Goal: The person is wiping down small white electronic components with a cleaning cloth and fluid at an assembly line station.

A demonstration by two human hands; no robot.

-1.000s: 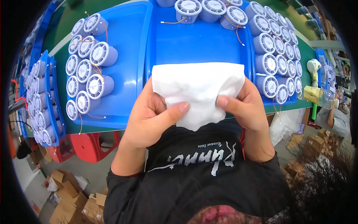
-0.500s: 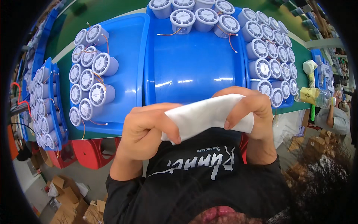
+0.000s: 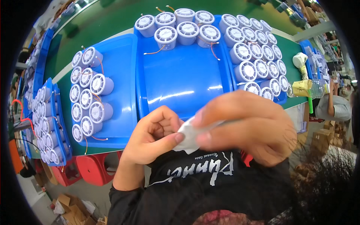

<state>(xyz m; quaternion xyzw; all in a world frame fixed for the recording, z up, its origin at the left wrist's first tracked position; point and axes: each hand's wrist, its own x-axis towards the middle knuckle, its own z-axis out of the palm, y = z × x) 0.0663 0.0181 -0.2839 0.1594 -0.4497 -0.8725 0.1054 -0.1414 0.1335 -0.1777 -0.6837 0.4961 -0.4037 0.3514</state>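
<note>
Both of my hands are on a small, soft white cloth in front of my chest; it is bunched up between them. Its near-left side is pinched between the thumb and curled fingers of my left hand. My right hand grips the other side with thumb and fingers and is smeared by motion. Part of the cloth is hidden behind the right fingers. Just beyond the hands lies the middle blue tray, with several white cup-shaped units with slotted round tops and thin orange wires at its far end.
Left of it, another blue tray holds white units in columns. More units fill a tray on the right. A clear plastic bottle with a yellow label lies beyond them. Red stools stand below the green table's edge.
The cloth was stretched flat between both hands and is now crumpled. My right hand has moved left and up over it, close to the left hand. The view has shifted slightly.
</note>
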